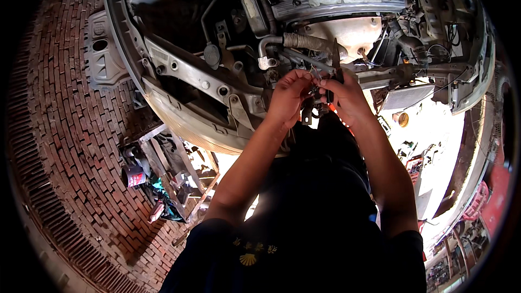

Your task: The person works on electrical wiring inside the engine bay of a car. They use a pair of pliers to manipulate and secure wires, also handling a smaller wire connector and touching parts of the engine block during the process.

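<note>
Grip of both hands (317, 95) on wires (313, 70), engine bay (325, 0), brick floor (59, 130)

Corrugated hose (307, 42) close above hands (317, 95)

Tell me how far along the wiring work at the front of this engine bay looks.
Done: the car's front is stripped, leaving the bare crossmember and engine exposed. In hand: both hands meet at a small bundle of thin wires; the left hand pinches it, the right hand holds a dark tool. Left: the wires hang loose and the front remains open.
</note>
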The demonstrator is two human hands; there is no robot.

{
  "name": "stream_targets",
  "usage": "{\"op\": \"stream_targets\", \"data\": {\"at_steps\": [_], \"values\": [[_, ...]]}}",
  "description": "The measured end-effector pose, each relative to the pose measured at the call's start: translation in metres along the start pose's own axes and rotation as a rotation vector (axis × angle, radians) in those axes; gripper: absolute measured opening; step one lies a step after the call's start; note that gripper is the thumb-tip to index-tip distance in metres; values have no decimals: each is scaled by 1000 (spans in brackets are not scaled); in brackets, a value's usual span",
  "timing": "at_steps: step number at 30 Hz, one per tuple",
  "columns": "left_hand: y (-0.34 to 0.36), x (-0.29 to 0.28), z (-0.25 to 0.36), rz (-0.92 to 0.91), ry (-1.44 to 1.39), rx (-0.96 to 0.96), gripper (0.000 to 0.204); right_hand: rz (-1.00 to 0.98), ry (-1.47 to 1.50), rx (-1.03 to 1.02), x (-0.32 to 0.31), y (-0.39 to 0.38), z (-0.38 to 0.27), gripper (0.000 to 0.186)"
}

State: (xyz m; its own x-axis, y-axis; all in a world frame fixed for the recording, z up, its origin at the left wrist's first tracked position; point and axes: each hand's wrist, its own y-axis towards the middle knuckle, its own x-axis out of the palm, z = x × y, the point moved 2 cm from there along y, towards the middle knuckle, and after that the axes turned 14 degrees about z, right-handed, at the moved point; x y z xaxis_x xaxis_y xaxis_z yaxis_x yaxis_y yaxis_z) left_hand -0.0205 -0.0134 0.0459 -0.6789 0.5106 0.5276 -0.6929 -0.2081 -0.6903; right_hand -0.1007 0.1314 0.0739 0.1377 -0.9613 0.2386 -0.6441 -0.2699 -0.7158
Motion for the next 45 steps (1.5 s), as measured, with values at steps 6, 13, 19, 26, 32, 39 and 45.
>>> {"op": "stream_targets", "data": {"at_steps": [6,13,19,26,32,39,45], "values": [[-2,0,0,76,230,143,12,-8,-57,-44,-5,0,-2,21],[0,-7,-3,114,227,239,11,-11,83,67,-8,2,0,22],[-16,-5,11,16,151,-87,9,127,-173,-134,-18,15,2,23],[0,5,1,16,307,69,8,131,-316,-279,-12,2,-7,26],[13,13,-4,139,687,474,6,97,-256,-158,-15,2,2,25],[4,31,2,-40,25,74,22,277,-476,-441,-12,-3,7,28],[8,21,-3,-13,17,56,19,226,-26,-204,-5,-6,9,20]]}}
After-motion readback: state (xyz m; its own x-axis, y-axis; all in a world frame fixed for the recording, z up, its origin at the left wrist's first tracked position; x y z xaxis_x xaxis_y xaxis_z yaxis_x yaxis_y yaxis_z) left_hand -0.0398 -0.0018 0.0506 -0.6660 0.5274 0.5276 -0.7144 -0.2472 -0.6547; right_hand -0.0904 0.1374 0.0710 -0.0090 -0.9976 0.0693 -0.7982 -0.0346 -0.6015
